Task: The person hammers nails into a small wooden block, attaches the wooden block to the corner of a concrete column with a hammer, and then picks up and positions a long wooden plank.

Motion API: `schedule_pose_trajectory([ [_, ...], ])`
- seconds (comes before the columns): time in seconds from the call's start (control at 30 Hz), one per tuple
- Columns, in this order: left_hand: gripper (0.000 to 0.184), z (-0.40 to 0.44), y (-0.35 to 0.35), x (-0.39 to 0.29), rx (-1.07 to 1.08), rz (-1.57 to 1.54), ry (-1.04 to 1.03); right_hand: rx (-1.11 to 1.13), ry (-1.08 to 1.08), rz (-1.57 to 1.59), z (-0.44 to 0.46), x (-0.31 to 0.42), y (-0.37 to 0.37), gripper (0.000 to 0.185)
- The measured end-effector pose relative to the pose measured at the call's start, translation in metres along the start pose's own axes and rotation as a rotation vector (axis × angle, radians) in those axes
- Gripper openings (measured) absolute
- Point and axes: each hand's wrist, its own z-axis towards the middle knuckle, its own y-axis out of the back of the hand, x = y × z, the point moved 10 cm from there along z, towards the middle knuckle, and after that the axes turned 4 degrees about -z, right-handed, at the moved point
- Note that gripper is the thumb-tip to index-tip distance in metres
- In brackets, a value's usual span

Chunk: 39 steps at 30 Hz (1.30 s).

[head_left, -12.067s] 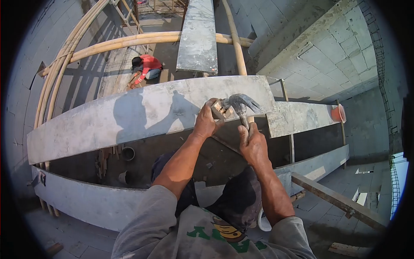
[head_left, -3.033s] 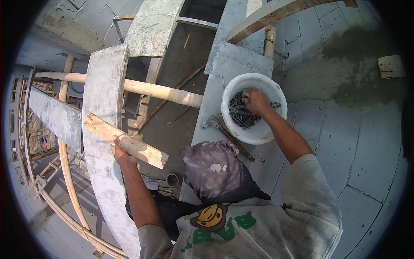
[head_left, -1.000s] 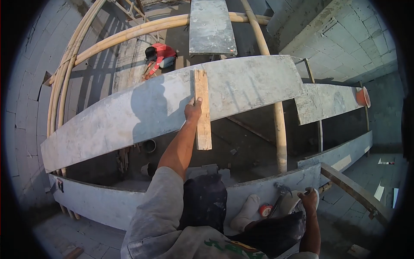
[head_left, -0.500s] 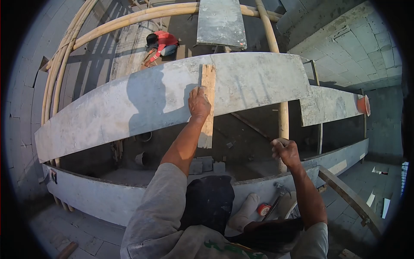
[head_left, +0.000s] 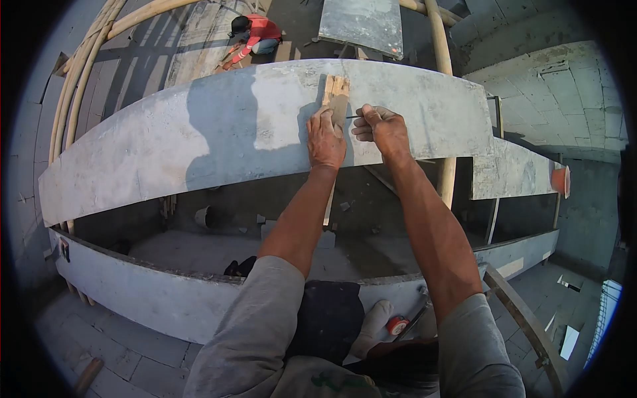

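Observation:
A narrow wooden plank (head_left: 338, 96) lies across the long grey-white board (head_left: 285, 96), its lower end sticking out past the board's near edge. My left hand (head_left: 326, 139) is closed on the plank, fingers over its left side. Just to the right, my right hand (head_left: 383, 131) pinches a thin dark nail-like piece (head_left: 352, 117), whose tip points left at the plank. Whether that tip touches the wood, I cannot tell. Both hands cast shadows on the board.
A lower grey ledge (head_left: 146, 298) runs between me and the board, with a dark gap beyond it. Bamboo poles (head_left: 443, 40) stand behind. An orange bucket (head_left: 561, 180) sits at the right end. Further off, a person in red (head_left: 262, 30) crouches. A red tape roll (head_left: 397, 325) lies near my foot.
My right hand has risen from the lower right to beside the plank, and the thin dark piece now shows in its fingers. My left hand stays on the plank. The view has shifted slightly.

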Motion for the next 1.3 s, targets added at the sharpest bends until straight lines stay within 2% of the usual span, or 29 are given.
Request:
schedule_pose_trajectory([
  [0.47,0.042,0.003,-0.004,0.005,0.037,0.141,0.094,-0.004,0.085,-0.065,0.043,0.012,-0.026,0.031],
  [0.67,0.041,0.002,-0.007,0.007,0.007,0.193,0.074,-0.033,0.145,-0.275,0.039,0.016,-0.033,0.032],
  [0.7,0.04,0.002,-0.007,0.006,0.01,0.208,0.073,-0.053,0.186,-0.401,0.04,0.017,-0.034,0.031],
  [0.77,0.033,0.005,-0.007,0.005,0.011,0.192,0.089,-0.095,0.271,-0.658,0.043,0.022,-0.037,0.03],
  [0.87,0.025,0.017,-0.003,0.006,0.029,0.207,0.102,-0.074,0.289,-0.628,0.038,0.026,-0.044,0.03],
  [0.9,0.024,0.022,-0.005,0.009,0.035,0.218,0.103,-0.077,0.259,-0.73,0.035,0.028,-0.045,0.031],
  [1.0,0.022,0.026,-0.007,0.012,-0.037,0.197,0.045,-0.128,0.311,-0.757,0.032,0.032,-0.048,0.031],
  [1.03,0.023,0.024,-0.003,0.007,-0.09,0.193,0.002,-0.107,0.265,-0.758,0.034,0.029,-0.048,0.031],
  [1.13,0.033,0.023,-0.013,0.018,0.071,0.222,0.048,-0.022,0.338,-0.729,0.024,0.025,-0.052,0.034],
  [1.23,0.035,0.027,-0.011,0.018,0.069,0.151,0.139,-0.157,0.41,-0.565,-0.018,0.021,-0.011,0.045],
  [1.3,0.037,0.029,-0.01,0.018,0.061,0.187,0.174,-0.113,0.137,-0.504,-0.06,-0.006,0.025,0.049],
])
